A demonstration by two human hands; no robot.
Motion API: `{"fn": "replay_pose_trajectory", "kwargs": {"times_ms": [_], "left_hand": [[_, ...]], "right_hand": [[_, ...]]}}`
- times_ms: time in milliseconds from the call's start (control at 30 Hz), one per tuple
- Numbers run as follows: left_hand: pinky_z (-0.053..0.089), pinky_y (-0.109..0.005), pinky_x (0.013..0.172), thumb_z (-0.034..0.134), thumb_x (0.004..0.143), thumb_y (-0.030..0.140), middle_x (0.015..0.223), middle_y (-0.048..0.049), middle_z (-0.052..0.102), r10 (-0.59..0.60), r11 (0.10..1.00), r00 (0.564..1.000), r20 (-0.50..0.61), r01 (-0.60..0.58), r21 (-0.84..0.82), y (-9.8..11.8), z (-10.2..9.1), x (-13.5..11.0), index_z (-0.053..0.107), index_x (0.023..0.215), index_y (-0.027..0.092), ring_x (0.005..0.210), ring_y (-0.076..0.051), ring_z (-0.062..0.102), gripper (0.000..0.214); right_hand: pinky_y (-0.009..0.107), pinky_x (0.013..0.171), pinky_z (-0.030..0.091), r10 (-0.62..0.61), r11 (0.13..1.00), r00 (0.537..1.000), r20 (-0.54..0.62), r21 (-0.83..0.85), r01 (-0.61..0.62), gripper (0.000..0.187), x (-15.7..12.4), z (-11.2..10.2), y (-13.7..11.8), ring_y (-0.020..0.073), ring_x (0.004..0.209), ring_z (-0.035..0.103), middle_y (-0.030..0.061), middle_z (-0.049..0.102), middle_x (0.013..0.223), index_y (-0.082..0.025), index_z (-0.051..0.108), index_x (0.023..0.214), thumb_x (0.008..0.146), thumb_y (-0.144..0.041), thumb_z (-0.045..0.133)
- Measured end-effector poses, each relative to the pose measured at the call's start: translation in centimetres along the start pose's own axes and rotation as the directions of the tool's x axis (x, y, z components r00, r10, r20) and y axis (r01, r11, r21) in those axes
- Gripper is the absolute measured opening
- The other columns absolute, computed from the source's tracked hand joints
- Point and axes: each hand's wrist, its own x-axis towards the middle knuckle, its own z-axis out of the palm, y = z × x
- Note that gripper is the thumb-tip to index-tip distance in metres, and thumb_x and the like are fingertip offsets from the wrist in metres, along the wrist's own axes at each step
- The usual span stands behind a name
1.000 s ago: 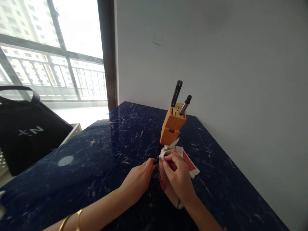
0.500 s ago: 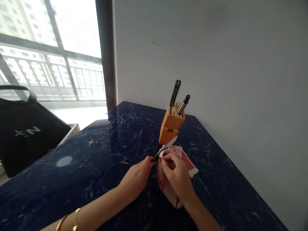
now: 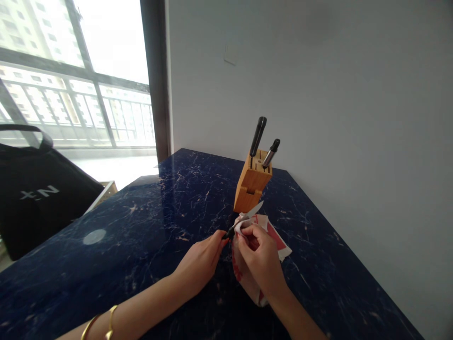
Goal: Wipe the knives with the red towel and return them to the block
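Observation:
My left hand (image 3: 203,257) is closed around the black handle of a small knife (image 3: 255,209), whose blade points up and to the right. With its fingers pinched, my right hand (image 3: 260,255) grips a red and white cloth (image 3: 247,278). A fold of the cloth wraps the knife near the base of the blade. The rest of the cloth hangs below my right hand and spreads out behind it. Just beyond the blade tip stands a wooden knife block (image 3: 250,186), holding a black-handled knife (image 3: 258,137) and a tool with a black and silver handle (image 3: 272,153).
The dark blue marble-patterned table (image 3: 141,236) has a pale round spot (image 3: 94,237) at the left. A black bag (image 3: 42,198) stands beyond its left edge, near a window. A grey wall (image 3: 336,94) runs along the back and right.
The knife blade shows slightly farther up and right past the cloth. Both hands keep nearly the same place and grip.

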Motion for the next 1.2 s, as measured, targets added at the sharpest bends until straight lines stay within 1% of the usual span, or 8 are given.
{"fn": "replay_pose_trajectory", "kwargs": {"times_ms": [200,400,500,633,733,867,1100,1200], "left_hand": [[0.044,-0.026,0.072,0.024,0.093,0.03,0.088,-0.0036,0.063,-0.016,1.0,1.0,0.016,0.016,-0.002,0.1,-0.1,0.1,0.045,0.1,0.021,0.081,-0.017,0.061,0.024],[0.043,-0.025,0.07,0.024,0.093,0.03,0.085,-0.0032,0.064,-0.02,0.999,1.0,0.0,0.02,-0.037,0.0,-0.1,0.1,0.047,0.095,0.021,0.078,-0.017,0.061,0.025],[0.043,-0.025,0.07,0.024,0.093,0.028,0.085,-0.0029,0.064,-0.013,0.997,1.0,0.007,0.014,-0.072,0.0,0.0,0.0,0.047,0.095,0.021,0.078,-0.017,0.061,0.024],[0.042,-0.025,0.069,0.024,0.093,0.028,0.082,-0.0025,0.064,-0.005,0.997,1.0,0.025,0.007,-0.079,0.0,0.1,-0.1,0.047,0.095,0.021,0.076,-0.017,0.061,0.024],[0.042,-0.025,0.068,0.024,0.093,0.03,0.082,-0.0028,0.063,0.012,0.998,1.0,0.027,-0.01,-0.069,0.1,0.2,-0.1,0.048,0.096,0.021,0.074,-0.017,0.06,0.026],[0.042,-0.025,0.068,0.024,0.093,0.031,0.082,-0.0033,0.063,0.023,0.999,0.999,0.026,-0.022,-0.042,0.3,0.3,-0.2,0.047,0.096,0.021,0.075,-0.017,0.06,0.025],[0.041,-0.024,0.068,0.024,0.093,0.029,0.081,-0.0031,0.063,0.0,0.998,1.0,0.028,0.002,-0.065,0.2,0.1,0.0,0.049,0.093,0.021,0.075,-0.017,0.06,0.027],[0.041,-0.024,0.066,0.024,0.093,0.03,0.079,-0.0026,0.063,0.003,0.998,0.999,0.039,0.0,-0.06,0.2,-0.1,0.1,0.05,0.091,0.021,0.072,-0.017,0.06,0.027]], "right_hand": [[0.03,0.074,0.046,-0.031,0.999,0.999,-0.021,0.014,0.032,0.007,0.0,-0.1,-0.4,0.0183,0.081,0.059,0.0049,0.063,0.086,-0.019,0.058,0.076,0.078,-0.021,0.052],[0.029,0.066,0.047,0.022,1.0,1.0,-0.008,-0.013,-0.022,0.004,0.1,-0.1,-0.4,0.0171,0.071,0.059,0.0027,0.062,0.076,-0.019,0.055,0.073,0.075,-0.019,0.052],[0.029,0.064,0.046,0.021,0.999,1.0,-0.023,-0.024,-0.022,0.004,0.3,-0.1,-0.2,0.0177,0.071,0.058,0.003,0.063,0.076,-0.019,0.055,0.071,0.074,-0.019,0.052],[0.029,0.065,0.046,0.028,1.0,0.996,-0.088,-0.004,-0.029,0.005,0.9,-0.8,0.4,0.0173,0.069,0.057,0.002,0.061,0.073,-0.019,0.055,0.075,0.075,-0.023,0.051],[0.027,0.059,0.044,0.072,0.997,0.985,-0.156,0.021,-0.07,0.01,1.5,-1.8,1.2,0.0158,0.062,0.056,0.0006,0.06,0.069,-0.019,0.054,0.078,0.077,-0.029,0.051],[0.027,0.059,0.044,0.098,0.995,0.971,-0.216,0.038,-0.092,0.016,1.8,-2.5,1.7,0.0161,0.064,0.056,0.0012,0.061,0.074,-0.019,0.054,0.084,0.081,-0.034,0.048],[0.029,0.069,0.046,-0.01,1.0,0.997,-0.079,0.02,0.011,0.012,1.1,-0.9,1.0,0.0177,0.074,0.059,0.0028,0.063,0.08,-0.02,0.056,0.085,0.079,-0.029,0.051],[0.03,0.068,0.046,0.026,1.0,0.995,-0.101,0.018,-0.024,0.016,1.3,-1.2,1.4,0.0184,0.073,0.059,0.004,0.064,0.081,-0.019,0.056,0.087,0.079,-0.033,0.051]]}}
